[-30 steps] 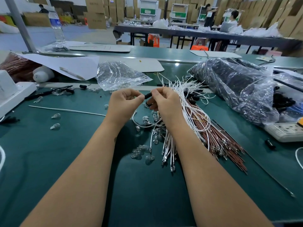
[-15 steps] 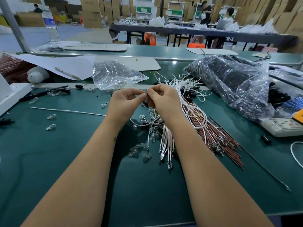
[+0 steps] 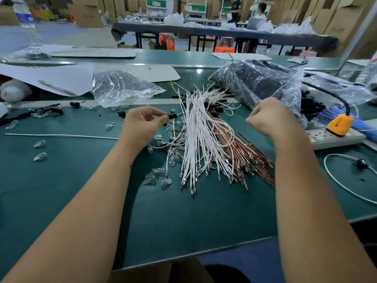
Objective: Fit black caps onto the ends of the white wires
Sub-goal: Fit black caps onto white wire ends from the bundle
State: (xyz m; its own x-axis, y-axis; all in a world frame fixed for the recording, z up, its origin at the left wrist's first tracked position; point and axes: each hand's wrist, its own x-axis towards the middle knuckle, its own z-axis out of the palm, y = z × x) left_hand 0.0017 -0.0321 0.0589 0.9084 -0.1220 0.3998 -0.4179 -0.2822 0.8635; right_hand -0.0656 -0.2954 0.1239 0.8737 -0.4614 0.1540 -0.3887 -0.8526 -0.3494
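A black cap (image 3: 172,116) is pinched by the left hand (image 3: 140,124) over a green worktop (image 3: 61,190) in a warehouse stacked with cardboard boxes (image 3: 338,19).

The cap is held between thumb and forefinger just left of the bundle of white wires (image 3: 195,139), which is spread on the worktop between the two forearms, with brown wires (image 3: 240,152) laid against its right side. The right hand (image 3: 269,117) is raised near a clear bag of black parts (image 3: 255,80), its fingers curled inward; whether anything is held in it cannot be told. Small clear bulbs (image 3: 157,174) are scattered beside the wires, an empty clear bag (image 3: 122,86) is seen behind, and a power strip (image 3: 334,137) with an orange plug (image 3: 339,124) is set at the right. Long dark tables (image 3: 204,31) are seen beyond.
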